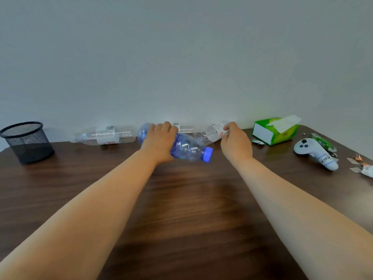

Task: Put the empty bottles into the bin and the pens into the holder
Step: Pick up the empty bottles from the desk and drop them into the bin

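Note:
My left hand (159,141) grips a blue-tinted empty bottle (189,148) with a blue cap, lying tilted near the table's far edge. Beside it, my right hand (235,141) curls around a clear empty bottle (214,132) with a white label. Another clear bottle (105,135) lies on its side to the left, against the wall. Part of one more clear bottle (185,129) shows behind my left hand. A black mesh holder (27,142) stands at the far left. No pens or bin are in view.
A green tissue box (274,131) sits at the back right. A white game controller (315,153) and scraps of wrappers (361,166) lie near the right edge. The dark wooden table (181,209) meets a plain wall behind.

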The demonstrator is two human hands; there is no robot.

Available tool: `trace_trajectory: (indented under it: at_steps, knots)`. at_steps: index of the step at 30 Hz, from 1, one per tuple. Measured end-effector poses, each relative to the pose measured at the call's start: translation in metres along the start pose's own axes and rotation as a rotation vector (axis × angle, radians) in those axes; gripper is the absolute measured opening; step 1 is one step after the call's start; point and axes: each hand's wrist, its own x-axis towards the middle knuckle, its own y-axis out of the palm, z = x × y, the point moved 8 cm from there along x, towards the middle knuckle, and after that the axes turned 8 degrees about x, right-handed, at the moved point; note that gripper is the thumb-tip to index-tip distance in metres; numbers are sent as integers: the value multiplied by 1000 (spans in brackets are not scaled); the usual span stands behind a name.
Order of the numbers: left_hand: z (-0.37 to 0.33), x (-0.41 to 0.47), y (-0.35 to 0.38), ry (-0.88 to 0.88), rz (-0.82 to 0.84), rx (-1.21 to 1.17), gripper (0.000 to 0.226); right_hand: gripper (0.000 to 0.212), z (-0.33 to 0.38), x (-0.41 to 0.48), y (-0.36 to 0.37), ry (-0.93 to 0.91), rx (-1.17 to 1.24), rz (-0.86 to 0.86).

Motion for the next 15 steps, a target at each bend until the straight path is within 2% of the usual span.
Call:
trace_trajectory:
  at_steps: [3,5,8,11,13,15]
  knots:
    - [34,0,-2,-225,-270,-302,68,28,-6,6,19,28,-7,58]
    - [48,1,2,-332,-380,-404,65,32,-7,11,38,18,-50,136]
    - [55,10,11,-367,-390,-421,67,52,-5,20,68,-62,-223,255]
    - [61,16,22,-363,-345,-392,67,69,-6,32,85,-162,-415,293]
    - [65,19,27,-359,-332,-388,66,72,-10,40,91,-148,-458,316]
    - [70,20,29,-372,-329,-407,63,66,-4,46,86,-170,-475,219]
